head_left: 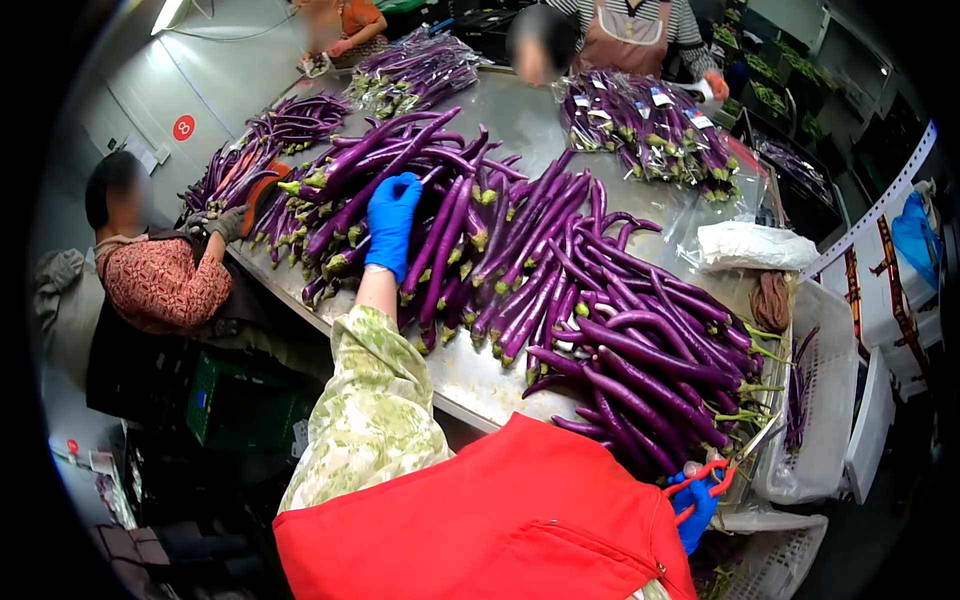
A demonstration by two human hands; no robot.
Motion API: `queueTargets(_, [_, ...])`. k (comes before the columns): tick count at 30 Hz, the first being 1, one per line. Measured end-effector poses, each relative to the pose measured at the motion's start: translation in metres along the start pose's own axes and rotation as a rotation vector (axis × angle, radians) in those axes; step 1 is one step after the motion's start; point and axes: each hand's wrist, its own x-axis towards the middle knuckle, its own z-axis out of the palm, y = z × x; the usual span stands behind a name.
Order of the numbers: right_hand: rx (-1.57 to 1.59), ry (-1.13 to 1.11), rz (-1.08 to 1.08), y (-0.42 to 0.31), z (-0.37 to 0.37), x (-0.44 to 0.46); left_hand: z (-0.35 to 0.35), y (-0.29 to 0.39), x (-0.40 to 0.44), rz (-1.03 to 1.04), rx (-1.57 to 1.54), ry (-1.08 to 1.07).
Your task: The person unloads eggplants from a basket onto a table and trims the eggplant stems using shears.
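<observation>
My left hand [393,222], in a blue glove, reaches into the long pile of purple eggplants [540,260] on the metal table. Its fingers are curled closed around an eggplant [372,190], partly hidden by the glove. Low on the right, my right hand [697,512], also gloved in blue, grips red-handled scissors [715,478]. Their blades point up and right, beside the stem ends of the nearest eggplants [660,365]. The red apron [490,520] I wear covers the lower middle of the view.
Bagged eggplants [650,120] lie at the far side of the metal table [470,395], near a person in an apron. Another person [165,270] handles eggplants on the left; a third stands at the back. White crates [815,400] stand right, a green crate [240,400] lower left.
</observation>
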Motion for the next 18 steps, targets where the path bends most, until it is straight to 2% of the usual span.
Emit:
queueTargets(1, [-0.018, -0.007, 0.01, -0.001, -0.002, 0.0, 0.002, 0.009, -0.004, 0.09, 0.089, 0.002])
queueTargets(2, [-0.035, -0.014, 0.026, -0.002, -0.001, 0.0, 0.005, 0.012, -0.004, 0.188, 0.309, 0.024])
queueTargets(3, [-0.052, -0.013, 0.037, -0.003, 0.001, 0.0, 0.005, 0.014, -0.001, 0.392, 0.425, 0.035])
queueTargets(5, [-0.088, -0.018, 0.05, -0.006, 0.004, 0.001, 0.003, 0.024, 0.014, 0.602, 0.804, 0.048])
queueTargets(6, [-0.104, -0.021, 0.057, -0.008, 0.006, 0.002, 0.001, 0.029, 0.021, 0.612, 1.014, 0.073])
queueTargets(7, [-0.113, -0.021, 0.057, -0.009, 0.007, 0.001, -0.004, 0.033, 0.033, 0.598, 1.044, 0.072])
queueTargets(8, [-0.111, -0.03, 0.053, -0.01, 0.007, 0.002, -0.01, 0.035, 0.054, 0.459, 1.122, -0.049])
queueTargets(9, [-0.105, -0.04, 0.043, -0.01, 0.012, 0.004, -0.009, 0.021, 0.073, 0.388, 1.217, -0.081])
queueTargets(10, [-0.116, -0.048, 0.047, -0.01, 0.013, 0.007, -0.011, 0.027, 0.081, 0.207, 1.317, -0.152])
queueTargets(11, [-0.129, -0.049, 0.051, -0.01, 0.015, 0.007, -0.016, 0.029, 0.088, 0.122, 1.414, -0.213])
queueTargets(12, [-0.149, -0.051, 0.059, -0.01, 0.017, 0.008, -0.021, 0.037, 0.098, 0.01, 1.421, -0.322])
queueTargets(15, [-0.239, -0.015, 0.084, -0.012, 0.024, 0.005, -0.018, 0.032, 0.116, 0.035, 1.48, -0.447])
queueTargets(17, [-0.283, 0.0, 0.077, -0.012, 0.027, 0.004, -0.012, 0.006, 0.12, 0.154, 1.549, -0.39])
queueTargets(18, [-0.118, -0.084, 0.04, -0.005, 0.024, 0.008, -0.011, 0.002, 0.118, 0.22, 1.587, -0.362])
